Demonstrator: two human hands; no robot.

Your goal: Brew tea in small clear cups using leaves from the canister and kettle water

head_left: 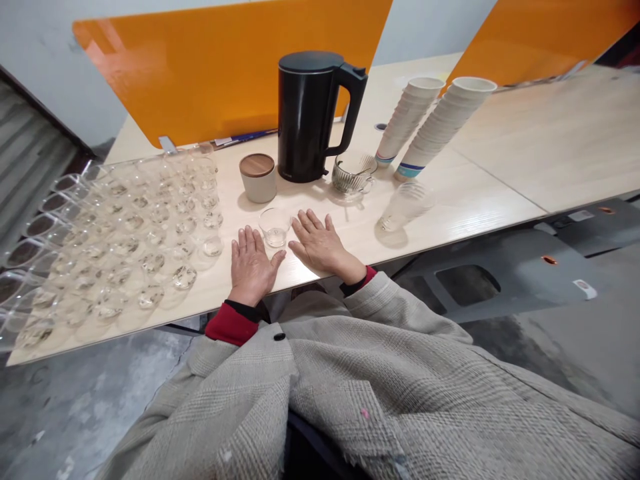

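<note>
My left hand (251,265) lies flat on the light wooden table (475,193), fingers stretched out and holding nothing. My right hand (320,243) rests flat beside it, also open. Between the two hands, just beyond the fingertips, stands a small clear glass cup (275,227). Behind it are a white jar with a wooden lid (258,177), a black electric kettle (313,113) and a ribbed glass cup with a handle (353,175).
Many small clear glasses (125,240) stand in rows on the left of the table. Two leaning stacks of paper cups (430,127) and a stack of clear plastic cups (403,207) are at right. Orange dividers (225,67) back the desk.
</note>
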